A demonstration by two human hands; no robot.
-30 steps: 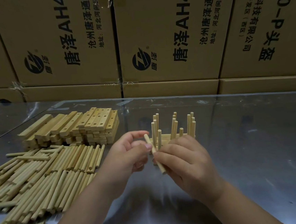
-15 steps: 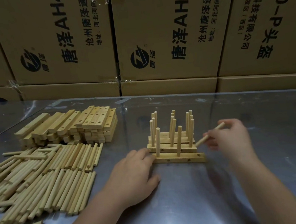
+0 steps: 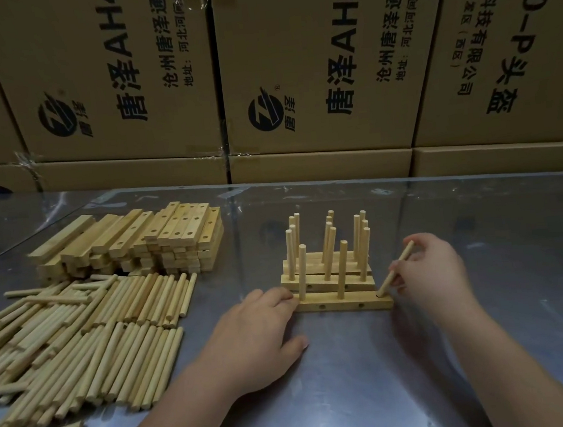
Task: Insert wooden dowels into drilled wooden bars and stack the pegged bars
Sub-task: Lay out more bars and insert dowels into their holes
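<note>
The dowel (image 3: pixel 396 267), pinched in the right hand (image 3: pixel 429 268), tilts at the right-end hole of the front bar (image 3: pixel 345 301). The flat left hand (image 3: pixel 257 329) braces it; next it likely needs straightening, then a push.

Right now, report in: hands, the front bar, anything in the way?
Left hand flat, fingers against front bar, left end. Right hand pinches tilted dowel, tip at right-end hole. Two upright dowels seated. Hole unobstructed.

Stacked brown cardboard boxes (image 3: pixel 311 72) with black printing form the back wall; a shiny metal table (image 3: pixel 504 295) reflects dim light.
</note>
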